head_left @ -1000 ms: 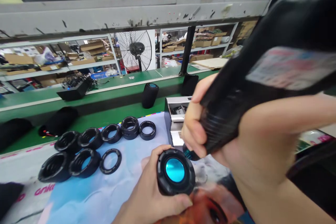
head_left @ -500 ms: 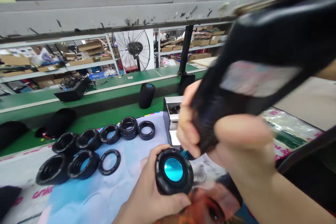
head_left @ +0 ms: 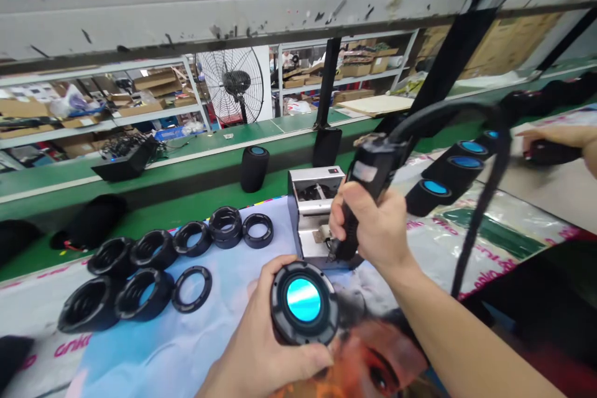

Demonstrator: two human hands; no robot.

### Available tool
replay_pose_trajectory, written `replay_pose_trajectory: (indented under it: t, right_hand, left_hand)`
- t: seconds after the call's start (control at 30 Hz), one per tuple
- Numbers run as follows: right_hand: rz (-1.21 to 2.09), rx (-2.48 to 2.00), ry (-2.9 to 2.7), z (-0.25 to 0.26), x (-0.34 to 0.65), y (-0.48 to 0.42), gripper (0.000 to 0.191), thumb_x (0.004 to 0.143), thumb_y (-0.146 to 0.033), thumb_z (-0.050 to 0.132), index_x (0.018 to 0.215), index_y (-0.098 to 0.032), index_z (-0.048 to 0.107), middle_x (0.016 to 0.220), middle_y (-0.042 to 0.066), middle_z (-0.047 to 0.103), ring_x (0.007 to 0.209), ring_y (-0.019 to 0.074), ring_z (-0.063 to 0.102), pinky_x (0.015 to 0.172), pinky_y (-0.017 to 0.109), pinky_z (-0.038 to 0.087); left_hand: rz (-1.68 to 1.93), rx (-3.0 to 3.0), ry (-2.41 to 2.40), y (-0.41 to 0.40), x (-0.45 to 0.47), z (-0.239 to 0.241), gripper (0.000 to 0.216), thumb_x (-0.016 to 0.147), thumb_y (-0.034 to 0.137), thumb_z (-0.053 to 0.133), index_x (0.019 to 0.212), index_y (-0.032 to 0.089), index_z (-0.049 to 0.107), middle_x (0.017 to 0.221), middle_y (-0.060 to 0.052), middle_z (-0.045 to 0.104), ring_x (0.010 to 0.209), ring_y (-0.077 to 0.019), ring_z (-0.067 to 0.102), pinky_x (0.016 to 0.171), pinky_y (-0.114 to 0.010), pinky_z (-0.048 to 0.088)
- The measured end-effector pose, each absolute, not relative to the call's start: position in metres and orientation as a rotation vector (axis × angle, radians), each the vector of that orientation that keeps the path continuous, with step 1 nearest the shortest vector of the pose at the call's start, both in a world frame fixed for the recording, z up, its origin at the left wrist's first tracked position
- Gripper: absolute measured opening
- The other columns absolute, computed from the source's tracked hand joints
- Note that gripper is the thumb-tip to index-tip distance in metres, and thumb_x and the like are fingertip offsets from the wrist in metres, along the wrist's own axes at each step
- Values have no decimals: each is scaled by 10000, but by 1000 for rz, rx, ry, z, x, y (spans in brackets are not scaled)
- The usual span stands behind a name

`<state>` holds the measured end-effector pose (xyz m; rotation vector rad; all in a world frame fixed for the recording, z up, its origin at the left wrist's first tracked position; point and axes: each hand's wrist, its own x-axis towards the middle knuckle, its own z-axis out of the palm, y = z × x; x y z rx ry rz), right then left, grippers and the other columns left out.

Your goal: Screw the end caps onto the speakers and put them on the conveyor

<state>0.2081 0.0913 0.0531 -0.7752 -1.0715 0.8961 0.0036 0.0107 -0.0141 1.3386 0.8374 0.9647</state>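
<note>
While the left hand (head_left: 261,336) grips a round speaker (head_left: 304,301), the right hand (head_left: 380,224) clasps a black tool (head_left: 373,165) before the silver machine (head_left: 308,237).

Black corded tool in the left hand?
No, the right hand grips the black corded tool, while the left hand holds the round blue-centred part.

the left hand (head_left: 263,336) is bare, with a thick, round-tipped thumb (head_left: 305,361), and leads to a bare left wrist (head_left: 221,376) cut off by the bottom edge. the right hand (head_left: 380,227) is bare too, its fingers rounded. the right forearm (head_left: 454,326), smooth and uncovered, is narrow near the hand and broader toward the lower edge.
</note>
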Motion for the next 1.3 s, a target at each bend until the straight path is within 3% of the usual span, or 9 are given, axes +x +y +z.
replay_pose_trajectory:
  t: [0.23, 0.47, 0.6, 0.73, 0.83, 1.07, 1.27, 1.3]
  right_hand:
    - [777, -706, -1029, 77, 210, 74, 596, 733, -729, 944, 736, -214, 644, 513, -45, 589, 345, 129, 518, 362, 252, 424]
    - [796, -778, -1062, 57, 205, 88, 552, 756, -614, 977, 712, -195, 619, 482, -36, 578, 314, 134, 507, 325, 244, 411]
    - [846, -798, -1081, 56, 209, 82, 593, 807, -654, 926, 640, -189, 598, 469, -19, 564, 314, 131, 503, 330, 245, 409]
    - [744, -733, -1038, 70, 210, 78, 597, 768, -737, 914, 740, -203, 648, 511, -41, 585, 352, 129, 522, 374, 263, 441]
    - [716, -739, -1031, 72, 205, 83, 577, 731, -688, 963, 782, -204, 654, 502, -50, 587, 328, 135, 515, 341, 257, 422]
    - [836, -774, -1034, 62, 205, 84, 553, 733, -592, 996, 695, -191, 618, 482, -32, 584, 317, 133, 516, 325, 239, 422]
    - [875, -668, -978, 118, 204, 46, 611, 649, -761, 974, 852, -258, 694, 504, -60, 598, 311, 137, 490, 327, 267, 426]
    - [823, -682, -1019, 131, 202, 38, 598, 693, -797, 929, 853, -280, 675, 483, -71, 571, 290, 136, 457, 308, 275, 405]
  left_hand:
    - [903, 1318, 895, 11, 2, -6, 1119, 578, 684, 1034, 1442, 255, 466, 1387, -144, 708, 1314, -410, 659, 1139, -502, 485]
    - [880, 1309, 881, 11, 2, -1, 1089, 616, 639, 1034, 1453, 261, 450, 1396, -130, 726, 1310, -381, 672, 1156, -492, 475]
    - [889, 1289, 857, 12, 4, 1, 1074, 605, 608, 1051, 1437, 260, 468, 1360, -117, 752, 1278, -367, 704, 1129, -466, 505]
    - [886, 1279, 833, 13, 3, 0, 1078, 599, 591, 1059, 1436, 254, 470, 1365, -129, 753, 1263, -370, 722, 1115, -468, 531]
    - [887, 1309, 884, 12, 1, -2, 1088, 596, 597, 1055, 1449, 249, 476, 1400, -139, 734, 1322, -393, 682, 1159, -497, 494]
    - [886, 1216, 816, 12, 4, 7, 993, 604, 399, 1059, 1399, 263, 480, 1296, -90, 772, 1205, -341, 738, 1066, -432, 553]
    - [829, 1218, 947, 16, 2, 3, 1181, 421, 211, 1087, 1418, 292, 459, 1320, -59, 716, 1282, -373, 639, 1156, -471, 453]
    - [821, 1223, 969, 17, 2, 2, 1203, 399, 194, 1084, 1421, 292, 457, 1319, -60, 711, 1291, -380, 621, 1165, -483, 439]
